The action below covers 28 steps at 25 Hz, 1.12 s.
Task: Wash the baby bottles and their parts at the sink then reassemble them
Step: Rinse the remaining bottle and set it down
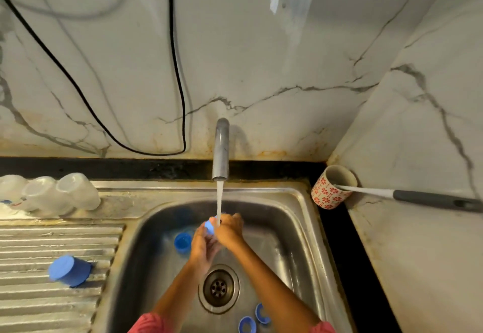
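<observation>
Rinsing is the step in hand: both hands meet under the tap's (pixel 220 149) stream at the middle of the sink (pixel 300 228), the left hand (pixel 201 243) and right hand (pixel 230 230) with fingers curled round 1 small blue cap (pixel 209 226) held between them. Next, I judge, the cap should be turned so water reaches inside, then set on the drainboard (pixel 52 306) at left, where 1 blue cap (pixel 69 271) stands inverted and 3 clear bottles (pixel 75 191) sit upside down at the far edge. Left to wash are 1 blue cup (pixel 182 241) far left in the basin and 2 blue rings (pixel 254 319) at its near edge.
</observation>
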Motion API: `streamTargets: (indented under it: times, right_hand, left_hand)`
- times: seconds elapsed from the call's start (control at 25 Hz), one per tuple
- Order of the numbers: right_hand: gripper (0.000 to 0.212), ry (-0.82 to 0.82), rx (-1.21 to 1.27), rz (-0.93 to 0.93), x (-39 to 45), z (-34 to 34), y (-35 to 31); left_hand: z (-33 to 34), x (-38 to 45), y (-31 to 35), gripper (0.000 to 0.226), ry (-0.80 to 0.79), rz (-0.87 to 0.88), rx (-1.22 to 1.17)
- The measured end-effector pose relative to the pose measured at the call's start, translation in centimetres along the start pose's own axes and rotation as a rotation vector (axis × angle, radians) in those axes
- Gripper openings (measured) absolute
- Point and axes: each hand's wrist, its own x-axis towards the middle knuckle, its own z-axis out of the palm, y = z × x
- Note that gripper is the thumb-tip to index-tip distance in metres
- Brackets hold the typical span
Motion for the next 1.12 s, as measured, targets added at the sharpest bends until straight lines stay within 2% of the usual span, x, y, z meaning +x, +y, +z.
streamTargets:
  times: [0.08, 0.16, 0.24, 0.32, 0.4, 0.52, 0.56, 0.64, 0.72, 0.8, 0.88, 0.96, 1.04, 1.12]
  right_hand:
    - [0.026, 0.161, 0.106, 0.020, -1.8, -1.1, -1.4]
    - [0.037, 0.208, 0.037, -0.104, -3.0, -1.7, -2.3]
    - [0.033, 0.253, -0.024, -0.178, -3.9, -2.3, -2.8]
    - [0.029, 0.208, -0.081, -0.238, -4.0, -2.8, -2.7]
    - [0.033, 0.127, -0.163, -0.323, -4.5, -2.6, -2.6]
    - [0.032, 0.180, -0.245, -0.260, -5.0, -2.4, -3.0]
    - [0.031, 0.239, -0.255, -0.242, -5.0, -2.3, -3.1]
    - [0.033, 0.192, -0.216, -0.226, -5.4, -3.0, -2.7]
    - [0.042, -0.016, -0.229, -0.362, -5.0, -2.9, -1.4]
    - [0.046, -0.139, -0.207, -0.366, -4.7, -3.4, -0.2]
    - [0.048, -0.050, -0.048, -0.271, -5.4, -3.4, -1.9]
    - [0.038, 0.057, 0.111, -0.175, -5.4, -2.7, -3.6]
    - [0.036, 0.072, 0.130, -0.233, -5.7, -3.1, -3.2]
    - [0.032, 0.064, 0.023, -0.324, -6.1, -3.7, -1.3]
  left_hand:
    - [0.4, -0.4, 1.4, 0.030, -0.054, 0.021, 0.022]
    - [0.7, -1.3, 3.2, 0.025, -0.085, 0.030, 0.022]
    - [0.8, -2.5, 4.3, 0.030, -0.096, 0.020, 0.001]
    - [0.9, -3.5, 4.9, 0.037, -0.118, 0.000, -0.028]
    - [1.1, -4.3, 5.0, 0.041, -0.201, -0.040, -0.084]
    - [1.4, -4.4, 5.3, 0.036, -0.314, -0.014, -0.066]
    - [1.4, -4.0, 5.5, 0.034, -0.310, 0.008, -0.049]
    - [1.0, -3.7, 6.1, 0.036, -0.272, 0.033, 0.015]
    - [0.6, -3.3, 6.7, 0.042, -0.182, -0.002, 0.102]
    - [0.3, -2.8, 6.3, 0.043, -0.130, -0.053, 0.119]
    - [1.0, -3.6, 5.8, 0.042, -0.208, -0.072, 0.008]
    - [1.6, -4.3, 5.6, 0.040, -0.257, -0.047, -0.117]
    - [1.6, -4.1, 6.3, 0.037, -0.204, -0.013, -0.183]
    - [1.6, -3.6, 6.8, 0.037, -0.118, -0.024, -0.139]
